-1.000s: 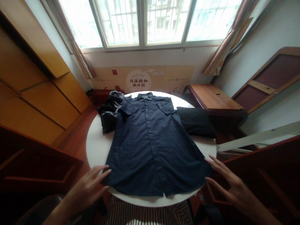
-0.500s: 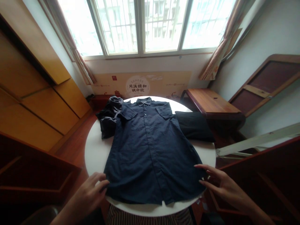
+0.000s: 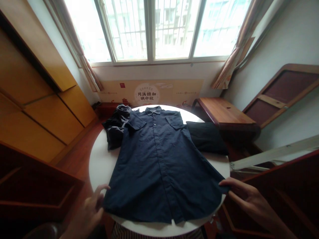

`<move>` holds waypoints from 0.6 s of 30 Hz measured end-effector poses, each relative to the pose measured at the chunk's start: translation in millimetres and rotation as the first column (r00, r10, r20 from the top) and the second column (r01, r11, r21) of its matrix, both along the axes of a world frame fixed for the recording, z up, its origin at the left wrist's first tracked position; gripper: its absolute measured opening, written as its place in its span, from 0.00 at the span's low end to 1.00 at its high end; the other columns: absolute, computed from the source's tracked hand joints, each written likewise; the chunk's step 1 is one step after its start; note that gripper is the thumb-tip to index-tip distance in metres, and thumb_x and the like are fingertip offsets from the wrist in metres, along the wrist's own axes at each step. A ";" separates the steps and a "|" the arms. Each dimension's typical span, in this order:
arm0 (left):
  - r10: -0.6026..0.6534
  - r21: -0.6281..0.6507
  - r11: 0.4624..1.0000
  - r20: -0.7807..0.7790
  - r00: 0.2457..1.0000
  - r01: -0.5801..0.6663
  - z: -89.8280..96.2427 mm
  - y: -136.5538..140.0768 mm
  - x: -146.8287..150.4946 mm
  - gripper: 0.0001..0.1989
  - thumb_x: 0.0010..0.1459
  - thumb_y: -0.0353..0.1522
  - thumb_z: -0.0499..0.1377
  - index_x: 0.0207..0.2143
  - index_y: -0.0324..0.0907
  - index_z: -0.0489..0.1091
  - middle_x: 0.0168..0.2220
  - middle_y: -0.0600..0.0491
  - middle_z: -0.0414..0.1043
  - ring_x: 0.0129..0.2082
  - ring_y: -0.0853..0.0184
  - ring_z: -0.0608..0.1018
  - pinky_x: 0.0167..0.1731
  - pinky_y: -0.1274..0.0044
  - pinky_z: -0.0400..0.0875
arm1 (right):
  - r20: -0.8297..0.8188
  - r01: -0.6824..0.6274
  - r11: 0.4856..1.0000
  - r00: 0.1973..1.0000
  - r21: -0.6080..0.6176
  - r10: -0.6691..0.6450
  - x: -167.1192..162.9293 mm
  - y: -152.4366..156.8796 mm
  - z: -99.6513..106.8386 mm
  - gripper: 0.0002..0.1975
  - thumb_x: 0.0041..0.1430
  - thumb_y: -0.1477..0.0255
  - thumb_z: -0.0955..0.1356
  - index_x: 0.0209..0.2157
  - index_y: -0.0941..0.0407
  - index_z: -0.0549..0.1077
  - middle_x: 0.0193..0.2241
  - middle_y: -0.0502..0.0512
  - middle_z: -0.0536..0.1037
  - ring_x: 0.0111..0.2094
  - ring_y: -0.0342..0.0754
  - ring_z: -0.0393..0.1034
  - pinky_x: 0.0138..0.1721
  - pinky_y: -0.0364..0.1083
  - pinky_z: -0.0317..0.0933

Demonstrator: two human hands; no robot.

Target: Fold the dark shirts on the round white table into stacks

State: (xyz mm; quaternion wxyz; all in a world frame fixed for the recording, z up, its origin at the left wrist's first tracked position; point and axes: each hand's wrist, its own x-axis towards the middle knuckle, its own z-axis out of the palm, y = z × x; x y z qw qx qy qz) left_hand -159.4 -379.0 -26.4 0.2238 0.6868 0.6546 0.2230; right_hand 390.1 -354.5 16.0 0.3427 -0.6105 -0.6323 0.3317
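Observation:
A dark navy short-sleeved button-up shirt [image 3: 149, 159] lies front up on a round white table [image 3: 98, 166], collar at the far side and hem towards me. My right hand [image 3: 245, 196] pinches the shirt's lower right corner between thumb and fingers, drawing it out past the table's edge. At the lower left corner, my left hand [image 3: 92, 207] has its fingers curled at the side edge of the cloth; the hand is somewhat blurred. The hem spreads between both hands, with a small notch near the middle.
Crumpled dark clothing [image 3: 118, 124] sits at the table's far left. Folded black cloth [image 3: 206, 137] lies on the right. Beyond are a low wooden table [image 3: 224, 111], yellow-brown cabinets [image 3: 52, 113] and a window [image 3: 149, 30]. Dark red wooden furniture [image 3: 32, 186] stands at the left.
Both hands have moved outward, the left one to the left and the right one to the right. The shirt's lower corners have spread wider with them, and the hem looks flatter.

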 end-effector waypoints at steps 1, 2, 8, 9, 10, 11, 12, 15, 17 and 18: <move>0.006 0.011 1.000 0.016 1.000 -0.006 1.7 -2.2 0.3 0.16 0.56 0.30 0.53 0.48 0.47 0.67 0.22 0.60 0.68 0.20 0.70 0.75 0.24 0.84 0.68 | 0.036 -0.001 1.000 0.999 0.018 0.000 2.4 -0.2 0.7 0.15 0.51 0.58 0.71 0.33 0.55 0.80 0.33 0.58 0.82 0.35 0.54 0.79 0.37 0.46 0.74; 0.014 0.029 0.999 0.026 1.000 -0.015 2.9 -4.1 -0.1 0.13 0.56 0.30 0.53 0.44 0.47 0.68 0.22 0.60 0.68 0.20 0.70 0.74 0.24 0.84 0.68 | 0.074 -0.004 0.999 0.997 0.033 0.002 5.1 -0.4 1.1 0.15 0.51 0.58 0.71 0.32 0.55 0.80 0.31 0.57 0.82 0.34 0.54 0.78 0.36 0.46 0.74; 0.008 0.043 0.999 0.019 1.000 -0.009 4.5 -5.2 -7.1 0.02 0.53 0.31 0.56 0.30 0.45 0.68 0.22 0.59 0.68 0.20 0.71 0.72 0.22 0.85 0.66 | 0.207 -0.107 0.994 0.973 0.023 0.100 18.3 -0.6 -3.0 0.12 0.54 0.60 0.68 0.30 0.53 0.78 0.29 0.55 0.81 0.31 0.51 0.77 0.34 0.44 0.72; 0.002 0.029 1.000 0.023 1.000 -0.002 4.2 -4.7 -7.6 0.02 0.53 0.32 0.56 0.29 0.45 0.68 0.22 0.59 0.68 0.20 0.71 0.71 0.22 0.85 0.66 | 0.222 -0.124 0.992 0.968 0.021 0.116 19.7 -0.4 -3.9 0.12 0.55 0.61 0.67 0.30 0.53 0.78 0.30 0.55 0.81 0.32 0.51 0.77 0.35 0.44 0.72; -0.006 0.014 1.000 0.029 1.000 0.006 3.5 -4.4 -7.9 0.03 0.54 0.32 0.57 0.28 0.44 0.67 0.22 0.59 0.68 0.20 0.71 0.71 0.23 0.85 0.66 | 0.236 -0.137 0.990 0.963 0.022 0.128 20.9 -0.3 -4.6 0.12 0.55 0.62 0.66 0.30 0.53 0.79 0.30 0.55 0.81 0.32 0.51 0.77 0.35 0.44 0.72; -0.014 -0.002 1.000 0.037 0.999 0.014 2.4 -4.5 -8.4 0.04 0.54 0.33 0.57 0.27 0.44 0.67 0.22 0.59 0.68 0.21 0.71 0.71 0.23 0.85 0.67 | 0.249 -0.150 0.988 0.958 0.023 0.139 22.1 -0.1 -5.0 0.12 0.55 0.63 0.66 0.29 0.53 0.79 0.29 0.55 0.81 0.32 0.51 0.77 0.35 0.44 0.72; -0.020 -0.017 1.000 0.048 0.999 0.020 0.9 -4.9 -9.2 0.06 0.55 0.35 0.58 0.27 0.43 0.67 0.22 0.58 0.68 0.21 0.71 0.71 0.24 0.84 0.67 | 0.263 -0.158 0.987 0.953 0.024 0.147 23.1 0.0 -5.1 0.12 0.56 0.63 0.65 0.28 0.52 0.79 0.28 0.55 0.81 0.31 0.51 0.77 0.34 0.44 0.71; -0.009 -0.047 0.999 0.094 0.995 0.014 -4.6 -7.8 -13.8 0.10 0.54 0.39 0.61 0.27 0.43 0.68 0.24 0.56 0.70 0.24 0.69 0.73 0.27 0.83 0.69 | 0.305 -0.180 0.983 0.939 0.043 0.158 23.6 1.0 -2.9 0.15 0.57 0.64 0.63 0.21 0.53 0.76 0.21 0.53 0.78 0.24 0.49 0.74 0.27 0.43 0.69; 0.024 -0.061 0.998 0.139 0.990 -0.016 -5.5 -9.6 -17.2 0.12 0.52 0.42 0.63 0.28 0.43 0.69 0.26 0.55 0.71 0.27 0.67 0.74 0.29 0.82 0.71 | 0.325 -0.185 0.979 0.934 0.087 0.147 19.4 3.2 0.5 0.16 0.58 0.65 0.63 0.19 0.53 0.73 0.18 0.52 0.75 0.20 0.47 0.71 0.23 0.42 0.65; 0.042 -0.071 0.997 0.171 0.984 -0.030 -4.2 -10.0 -17.9 0.14 0.51 0.44 0.64 0.29 0.44 0.69 0.26 0.55 0.72 0.27 0.66 0.75 0.29 0.82 0.71 | 0.331 -0.184 0.976 0.934 0.118 0.136 15.4 5.1 2.6 0.16 0.58 0.66 0.62 0.20 0.53 0.73 0.17 0.51 0.74 0.19 0.47 0.70 0.22 0.42 0.64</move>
